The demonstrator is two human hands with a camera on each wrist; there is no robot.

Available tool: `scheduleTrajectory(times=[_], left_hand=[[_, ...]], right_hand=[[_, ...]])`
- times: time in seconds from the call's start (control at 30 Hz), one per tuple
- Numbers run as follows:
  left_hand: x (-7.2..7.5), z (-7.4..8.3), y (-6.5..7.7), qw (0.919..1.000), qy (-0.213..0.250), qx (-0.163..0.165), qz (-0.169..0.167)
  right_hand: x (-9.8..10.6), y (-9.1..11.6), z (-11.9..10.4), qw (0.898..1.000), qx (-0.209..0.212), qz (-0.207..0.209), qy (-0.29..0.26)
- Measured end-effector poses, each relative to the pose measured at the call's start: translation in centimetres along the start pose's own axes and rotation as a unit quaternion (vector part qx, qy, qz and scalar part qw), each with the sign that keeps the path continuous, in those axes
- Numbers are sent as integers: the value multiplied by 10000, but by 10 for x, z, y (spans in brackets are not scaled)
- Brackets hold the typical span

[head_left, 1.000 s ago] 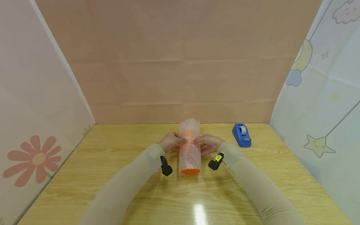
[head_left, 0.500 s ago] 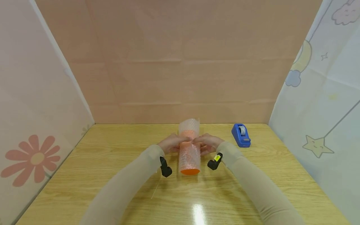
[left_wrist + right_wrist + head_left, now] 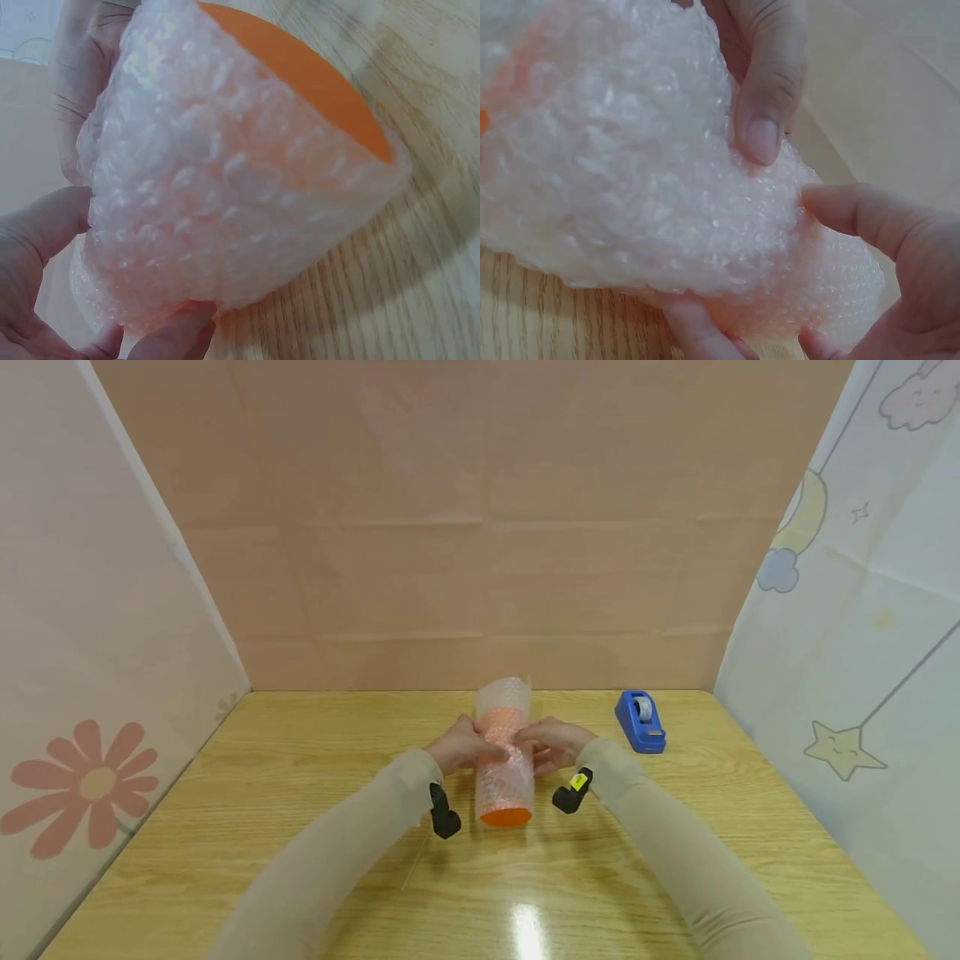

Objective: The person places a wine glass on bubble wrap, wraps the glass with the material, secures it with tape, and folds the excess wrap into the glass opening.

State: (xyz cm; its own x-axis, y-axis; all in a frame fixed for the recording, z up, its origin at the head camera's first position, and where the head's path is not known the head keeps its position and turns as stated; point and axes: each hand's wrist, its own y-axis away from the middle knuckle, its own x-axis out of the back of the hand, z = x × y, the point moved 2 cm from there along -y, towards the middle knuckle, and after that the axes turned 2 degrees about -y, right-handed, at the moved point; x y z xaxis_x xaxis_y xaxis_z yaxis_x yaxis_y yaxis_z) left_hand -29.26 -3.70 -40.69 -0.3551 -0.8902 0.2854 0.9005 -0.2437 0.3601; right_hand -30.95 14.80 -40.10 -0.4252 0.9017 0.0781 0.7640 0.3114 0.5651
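Observation:
In the head view, an orange cylinder [image 3: 506, 817] lies lengthwise on the table, its near end showing at the front of a bubble wrap roll [image 3: 505, 783]. My left hand [image 3: 459, 746] holds the wrapped cylinder from the left, thumb on top. From the right, my right hand [image 3: 559, 741] grips it, its thumb also on the upper surface. The left wrist view shows fingers [image 3: 176, 330] curving under the bubble wrap. Both thumbs press close together in the right wrist view, the left thumb [image 3: 769, 105] above the right thumb [image 3: 847, 210]. The cylinder's middle is hidden under the wrap.
A blue tape dispenser [image 3: 642, 722] with a tape roll stands at the back right of the wooden table [image 3: 300, 793]. A thin pale strand [image 3: 414, 867] lies near the left forearm. A pinkish backdrop [image 3: 480, 568] rises behind the table, with patterned side walls.
My left thumb first slid inward across the top of the wrap, then shifted nearer to me. The right hand keeps its hold, and the wrapped cylinder stays in place.

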Motion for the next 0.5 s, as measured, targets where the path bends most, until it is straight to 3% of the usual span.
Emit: scheduleTrajectory(times=[0.2,0.5], left_hand=[[-1,1,1,9997,-230,-13,81],[0,2,2,9992,-391,112,66]], right_hand=[[1,-1,2,10000,23,19,-42],[7,-3,3,9983,238,-522,82]])
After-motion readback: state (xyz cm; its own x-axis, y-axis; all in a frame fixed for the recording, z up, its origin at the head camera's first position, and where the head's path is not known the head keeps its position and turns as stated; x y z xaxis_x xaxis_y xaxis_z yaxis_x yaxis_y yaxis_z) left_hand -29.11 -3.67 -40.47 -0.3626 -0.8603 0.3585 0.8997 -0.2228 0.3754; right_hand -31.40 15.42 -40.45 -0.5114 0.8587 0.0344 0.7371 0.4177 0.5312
